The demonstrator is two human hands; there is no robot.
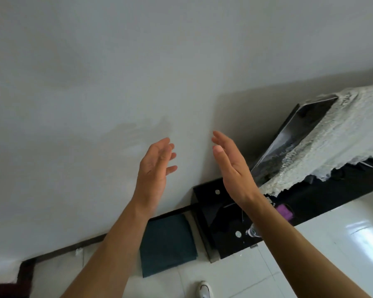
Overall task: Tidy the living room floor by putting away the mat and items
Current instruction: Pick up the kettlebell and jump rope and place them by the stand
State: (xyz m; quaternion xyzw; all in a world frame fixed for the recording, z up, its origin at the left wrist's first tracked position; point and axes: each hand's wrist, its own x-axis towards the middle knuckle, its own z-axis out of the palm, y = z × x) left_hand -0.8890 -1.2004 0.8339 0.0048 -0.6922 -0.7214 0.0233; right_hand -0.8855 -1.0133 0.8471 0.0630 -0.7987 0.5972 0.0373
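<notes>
Just past your white shoe point(204, 289), the folded dark teal mat point(168, 244) lies flat on the tiled floor point(228, 280), its long axis running away from you, its far end at the dark baseboard and its right edge near the black TV stand point(215, 211). Your left hand point(153, 168) and right hand point(230, 164) are raised before the wall point(95, 61), palms facing each other, fingers straight and loosely spread, apart and holding nothing.
</notes>
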